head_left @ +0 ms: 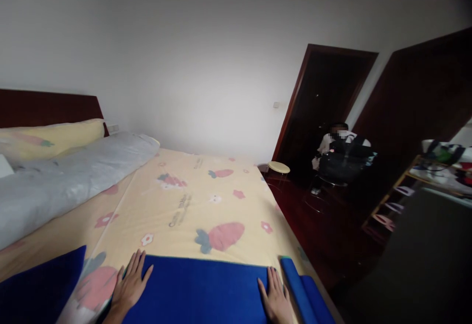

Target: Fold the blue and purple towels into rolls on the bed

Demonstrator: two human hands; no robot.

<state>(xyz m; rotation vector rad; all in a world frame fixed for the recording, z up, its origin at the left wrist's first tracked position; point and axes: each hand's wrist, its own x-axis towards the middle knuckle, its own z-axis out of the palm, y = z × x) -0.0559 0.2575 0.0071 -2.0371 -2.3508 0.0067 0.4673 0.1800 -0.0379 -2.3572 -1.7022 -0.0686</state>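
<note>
Yellow strawberry bedsheet (191, 201) carries a blue blanket (199, 289) at the near edge. Left hand (129, 287) and right hand (275, 299) lie flat, fingers spread, gripping nothing. It looks soft and light; hold its folded edge.

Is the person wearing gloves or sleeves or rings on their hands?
No gloves: the left hand and the right hand are both bare. No sleeve shows at either wrist, and no ring, watch or bracelet can be seen, though the picture is dim and a little blurry.
</note>
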